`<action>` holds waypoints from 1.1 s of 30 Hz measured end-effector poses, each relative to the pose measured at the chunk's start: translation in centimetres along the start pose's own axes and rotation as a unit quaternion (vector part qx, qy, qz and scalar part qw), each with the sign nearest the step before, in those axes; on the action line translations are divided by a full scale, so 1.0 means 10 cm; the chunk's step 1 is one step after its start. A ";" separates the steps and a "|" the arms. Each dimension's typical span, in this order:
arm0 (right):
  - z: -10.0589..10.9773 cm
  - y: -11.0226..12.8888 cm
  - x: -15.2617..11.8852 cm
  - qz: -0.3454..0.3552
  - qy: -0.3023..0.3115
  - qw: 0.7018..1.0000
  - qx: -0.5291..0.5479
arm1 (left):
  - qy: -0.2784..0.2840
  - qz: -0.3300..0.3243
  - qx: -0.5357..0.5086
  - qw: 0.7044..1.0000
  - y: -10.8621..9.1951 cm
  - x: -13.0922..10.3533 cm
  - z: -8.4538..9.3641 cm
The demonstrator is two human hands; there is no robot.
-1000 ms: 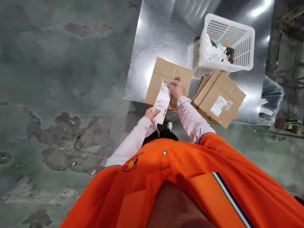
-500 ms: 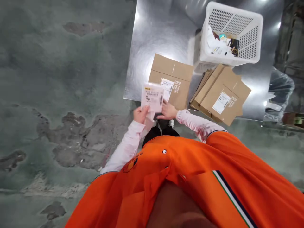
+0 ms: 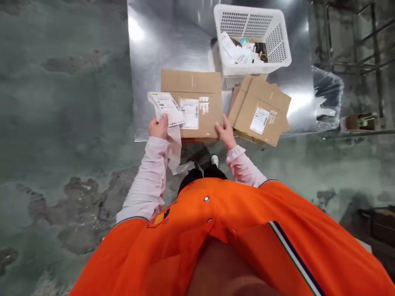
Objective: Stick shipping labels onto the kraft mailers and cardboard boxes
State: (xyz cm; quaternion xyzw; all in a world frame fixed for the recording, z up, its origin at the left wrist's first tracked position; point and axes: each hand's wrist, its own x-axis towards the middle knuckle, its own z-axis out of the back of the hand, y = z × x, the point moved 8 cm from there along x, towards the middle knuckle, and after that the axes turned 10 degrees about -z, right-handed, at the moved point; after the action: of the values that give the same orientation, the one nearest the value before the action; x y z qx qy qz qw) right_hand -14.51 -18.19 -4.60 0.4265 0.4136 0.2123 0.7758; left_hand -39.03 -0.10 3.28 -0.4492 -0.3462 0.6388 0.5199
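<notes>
Left of centre in the frame, the left hand (image 3: 159,127) has its fingers closed on a sheet of printed labels (image 3: 166,107), pinching it near the lower edge; a strip of pale backing paper (image 3: 175,149) hangs from the same grip down toward the floor. The sheet stands off the left edge of the flat cardboard box (image 3: 194,102), which lies on the shiny metal surface (image 3: 148,61) with a shipping label (image 3: 189,113) already stuck on its top face.

At the box's lower right corner the right hand (image 3: 226,132) rests with its fingers spread open against the cardboard, pressing or steadying it rather than gripping anything.

Further right, a stack of flattened boxes (image 3: 261,111), the top one also labelled, lies just beside the first box, and a white plastic basket (image 3: 277,41) of mixed packets stands in the upper part of the frame, touching the stack's far edge.

Risks, as I judge them: the box sits close to the near edge of the surface, so a push from the right hand could slide it off. The dangling backing paper could snag or tear, and the loosely held sheet could fold onto itself and stick.
</notes>
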 end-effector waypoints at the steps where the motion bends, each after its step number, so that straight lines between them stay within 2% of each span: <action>1: 0.24 -0.06 0.02 -0.003 -0.027 0.998 0.059 | 0.008 0.008 -0.062 0.998 -0.10 -0.11 -0.08; 3: 0.90 -0.20 0.03 -0.014 -0.093 0.989 0.117 | 0.042 0.016 -0.181 0.983 -0.32 -0.33 -0.26; 6: 1.92 -0.35 -0.04 -0.043 -0.159 0.985 0.044 | 0.083 0.024 -0.263 0.961 -0.52 -0.65 -0.44; 7: 2.17 -0.36 -0.08 -0.058 -0.179 0.982 -0.007 | 0.088 0.031 -0.260 0.961 -0.53 -0.74 -0.47; 8: 2.32 -0.34 -0.12 -0.071 -0.191 0.978 -0.051 | 0.090 0.039 -0.249 0.964 -0.51 -0.84 -0.49; 9: 2.35 -0.29 -0.16 -0.078 -0.187 0.976 -0.079 | 0.094 0.047 -0.233 0.967 -0.47 -0.94 -0.50; 10: 2.24 -0.22 -0.19 -0.079 -0.160 0.980 -0.084 | 0.099 0.054 -0.218 0.969 -0.43 -1.04 -0.51; 11: 1.98 -0.12 -0.22 -0.075 -0.102 0.990 -0.061 | 0.106 0.060 -0.202 0.972 -0.37 -1.14 -0.51; 13: 1.18 0.14 -0.35 -0.058 0.083 0.994 0.045 | 0.132 0.077 -0.166 0.974 -0.27 -1.32 -0.51; 14: 0.75 0.30 -0.48 -0.047 0.173 0.977 0.113 | 0.162 0.091 -0.144 0.972 -0.22 -1.40 -0.51; 16: 0.17 0.50 -0.70 -0.053 0.210 0.953 0.211 | 0.234 0.112 -0.108 0.960 -0.15 -1.50 -0.49; 18: -0.20 0.58 -0.90 -0.074 0.219 0.941 0.246 | 0.268 0.103 -0.106 0.952 -0.17 -1.48 -0.42; 20: -0.40 0.59 -1.04 -0.084 0.252 0.938 0.222 | 0.249 0.073 -0.113 0.959 -0.21 -1.36 -0.28; 22: -0.46 0.63 -1.03 -0.069 0.277 0.940 0.188 | 0.215 0.053 -0.086 0.971 -0.21 -1.24 -0.14; 25: -0.43 0.74 -0.79 -0.026 0.272 0.951 0.144 | 0.193 0.054 -0.023 0.979 -0.13 -1.18 -0.02; 28: -0.50 0.82 -0.61 0.007 0.295 0.955 0.039 | 0.163 0.064 0.003 0.985 0.00 -1.21 0.04; 30: -0.56 0.82 -0.55 0.018 0.288 0.957 -0.030 | 0.123 0.070 0.010 0.990 0.11 -1.21 0.07; 33: -0.67 0.79 -0.40 0.045 0.239 0.967 -0.076 | 0.044 0.105 -0.014 0.993 0.35 -1.15 0.06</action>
State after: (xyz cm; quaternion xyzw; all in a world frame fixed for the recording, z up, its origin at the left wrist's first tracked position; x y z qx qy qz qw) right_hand -22.10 -13.34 1.90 0.3210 0.5501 0.3733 0.6746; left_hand -40.21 -12.03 2.82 -0.5179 -0.2827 0.6644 0.4588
